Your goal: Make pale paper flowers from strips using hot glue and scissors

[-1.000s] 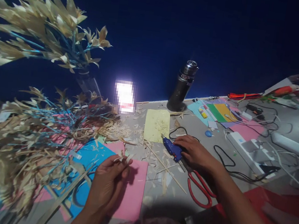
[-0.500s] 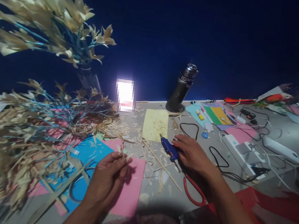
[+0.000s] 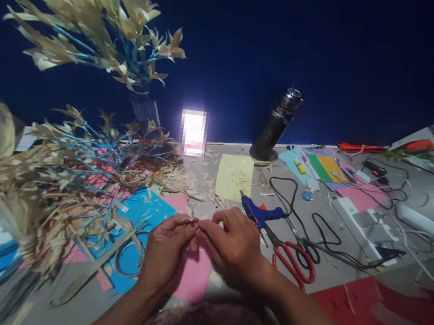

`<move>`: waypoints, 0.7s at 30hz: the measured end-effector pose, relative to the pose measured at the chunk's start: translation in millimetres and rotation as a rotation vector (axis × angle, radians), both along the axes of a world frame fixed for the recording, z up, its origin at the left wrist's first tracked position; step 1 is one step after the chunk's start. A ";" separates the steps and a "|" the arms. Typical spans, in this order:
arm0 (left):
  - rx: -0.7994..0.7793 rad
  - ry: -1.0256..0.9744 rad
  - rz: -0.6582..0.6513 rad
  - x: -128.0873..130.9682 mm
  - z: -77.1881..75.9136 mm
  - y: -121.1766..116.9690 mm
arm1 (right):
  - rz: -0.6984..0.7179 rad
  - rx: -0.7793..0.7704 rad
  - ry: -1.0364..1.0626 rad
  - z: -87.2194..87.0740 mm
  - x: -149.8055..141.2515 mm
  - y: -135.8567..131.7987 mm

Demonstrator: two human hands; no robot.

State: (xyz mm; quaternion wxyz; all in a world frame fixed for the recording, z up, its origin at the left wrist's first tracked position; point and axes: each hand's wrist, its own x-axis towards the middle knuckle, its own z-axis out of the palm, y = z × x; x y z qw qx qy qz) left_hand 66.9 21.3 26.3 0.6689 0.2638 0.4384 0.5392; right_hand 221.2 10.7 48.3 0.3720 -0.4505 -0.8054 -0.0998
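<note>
My left hand [image 3: 167, 249] is closed in a pinch on a small pale piece [image 3: 191, 214], which looks like dried husk and is mostly covered by the fingers. My right hand [image 3: 238, 242] meets it there, thumb and forefinger pinched together at the same spot; what they grip is hidden. Both hands are above a pink sheet [image 3: 194, 282]. Just beyond my right hand lies a blue glue gun [image 3: 260, 212], its nozzle at the edge of a yellow paper [image 3: 235, 177]. Red-handled scissors [image 3: 295, 261] rest to the right of it.
Dried husk flowers on blue stems [image 3: 117, 37] stand in a clear vase at left, above a heap of dried husks [image 3: 35, 202]. A dark flask [image 3: 276, 125] stands at the back. A power strip [image 3: 360, 229], cables and red sheets [image 3: 380, 322] occupy the right.
My right hand has left the glue gun and moved left to meet my left hand's fingertips. The glue gun now lies turned on the table. The view has shifted slightly.
</note>
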 end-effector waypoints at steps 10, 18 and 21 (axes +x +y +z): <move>0.037 -0.071 -0.141 1.1 1.8 0.1 | 0.047 -0.067 0.371 -5.2 -2.5 -1.4; -0.084 -0.211 -0.222 3.1 4.2 1.1 | 0.107 -0.691 1.145 -0.6 -0.1 12.0; -0.107 -0.244 -0.278 3.8 1.2 0.5 | 0.118 -0.776 1.249 -6.4 -4.8 12.7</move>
